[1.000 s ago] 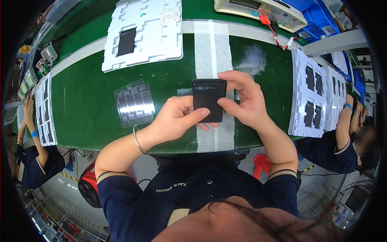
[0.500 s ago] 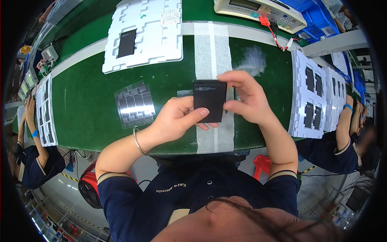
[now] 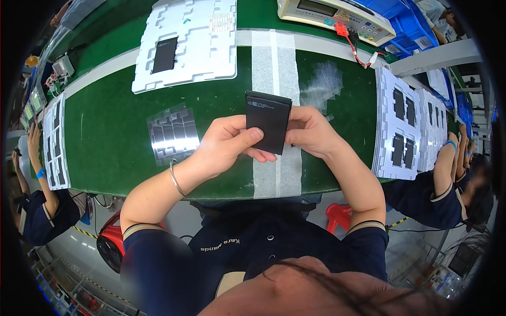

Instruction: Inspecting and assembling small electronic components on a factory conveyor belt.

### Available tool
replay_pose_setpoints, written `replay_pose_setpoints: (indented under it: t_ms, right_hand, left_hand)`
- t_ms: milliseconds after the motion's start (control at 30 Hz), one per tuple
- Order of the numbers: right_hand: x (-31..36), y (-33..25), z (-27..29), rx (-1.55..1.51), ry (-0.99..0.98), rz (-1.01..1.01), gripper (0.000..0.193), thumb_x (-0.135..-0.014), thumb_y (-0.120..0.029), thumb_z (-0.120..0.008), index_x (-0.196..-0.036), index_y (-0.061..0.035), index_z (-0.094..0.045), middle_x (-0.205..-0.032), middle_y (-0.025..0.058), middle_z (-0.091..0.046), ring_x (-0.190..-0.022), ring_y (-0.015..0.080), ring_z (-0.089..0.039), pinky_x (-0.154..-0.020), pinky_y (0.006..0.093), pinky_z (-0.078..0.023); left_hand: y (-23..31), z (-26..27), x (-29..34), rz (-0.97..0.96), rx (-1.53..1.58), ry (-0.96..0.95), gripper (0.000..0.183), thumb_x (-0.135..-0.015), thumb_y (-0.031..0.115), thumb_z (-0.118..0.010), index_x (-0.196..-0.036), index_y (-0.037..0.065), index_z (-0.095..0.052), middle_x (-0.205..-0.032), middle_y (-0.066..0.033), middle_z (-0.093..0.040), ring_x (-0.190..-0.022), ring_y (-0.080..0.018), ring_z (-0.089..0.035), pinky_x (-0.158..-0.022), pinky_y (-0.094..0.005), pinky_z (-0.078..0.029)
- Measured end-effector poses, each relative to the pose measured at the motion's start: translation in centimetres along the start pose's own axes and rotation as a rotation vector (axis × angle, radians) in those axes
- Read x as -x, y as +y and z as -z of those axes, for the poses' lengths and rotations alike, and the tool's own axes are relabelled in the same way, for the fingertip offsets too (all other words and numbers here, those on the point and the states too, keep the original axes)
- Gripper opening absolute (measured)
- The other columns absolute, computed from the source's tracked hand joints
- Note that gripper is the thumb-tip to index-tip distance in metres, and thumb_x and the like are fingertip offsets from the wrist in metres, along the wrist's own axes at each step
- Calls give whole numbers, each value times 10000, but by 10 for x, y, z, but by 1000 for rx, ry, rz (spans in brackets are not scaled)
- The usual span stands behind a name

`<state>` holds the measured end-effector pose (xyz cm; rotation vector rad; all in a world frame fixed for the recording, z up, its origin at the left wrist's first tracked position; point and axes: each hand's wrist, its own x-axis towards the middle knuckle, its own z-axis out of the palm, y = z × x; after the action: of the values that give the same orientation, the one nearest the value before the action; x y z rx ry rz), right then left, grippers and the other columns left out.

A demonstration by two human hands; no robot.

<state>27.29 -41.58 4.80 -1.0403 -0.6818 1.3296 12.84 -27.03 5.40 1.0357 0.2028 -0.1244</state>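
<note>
A: Any packaging in sight?

B: White moulded trays. One tray (image 3: pixel 184 45) lies at the far side of the green surface (image 3: pixel 105 131), with a small pale label (image 3: pixel 220 22) stuck near its far right corner. Two more trays (image 3: pixel 400 126) stand at the right edge, another (image 3: pixel 54 142) at the left.

A: Screens?

B: A beige meter (image 3: pixel 337 18) at the far edge has a narrow greyish display (image 3: pixel 316 7). More small screens (image 3: pixel 31 102) glow far left, too small to make out.
</note>
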Motion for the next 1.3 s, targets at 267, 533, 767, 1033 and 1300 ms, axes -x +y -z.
replay_pose_setpoints:
  t_ms: [267,533,767,1033,1300]
  right_hand:
    - [3,2,-4,34,-42,65,367,-687,76,-588,-1048,11,-580,-1036,58,-456,-873,168,-514,-730,254,-440]
    - [-3,12,-8,257,-189,362,619,-611,-169,-779,-1165,-20,-546,-1259,161,-458,-1133,268,-446,-889,376,-408]
    - [10,-11,-5,603,-192,641,586,-627,-208,-761,-1140,-15,-555,-1156,135,-517,-1146,353,-410,-909,453,-365]
    - [55,-4,28,1256,272,339,510,-557,-82,-717,-1055,-43,-614,-1077,100,-567,-974,264,-517,-835,335,-427]
    - [59,-1,38,1327,217,293,519,-500,-30,-736,-1005,-104,-644,-1076,48,-559,-965,259,-499,-810,349,-447]
  left_hand:
    - [-3,3,-2,5,-22,10,237,-909,114,-457,-1051,-60,-533,-916,-152,-613,-785,-231,-639,-667,-284,-531]
    - [-9,13,-4,-146,-58,-212,171,-859,34,-511,-979,-69,-576,-874,-151,-626,-771,-218,-638,-671,-287,-533]
    - [1,1,-4,-178,-455,-100,203,-810,77,-578,-984,-28,-589,-907,-112,-640,-829,-169,-616,-726,-279,-494]
    - [-10,4,8,-565,-1566,-151,424,-663,134,-674,-1045,3,-547,-1177,-136,-489,-1112,-306,-467,-928,-408,-393]
    - [-19,13,7,-510,-1552,-207,506,-642,149,-681,-1103,6,-531,-1238,-127,-459,-1184,-298,-412,-969,-432,-346]
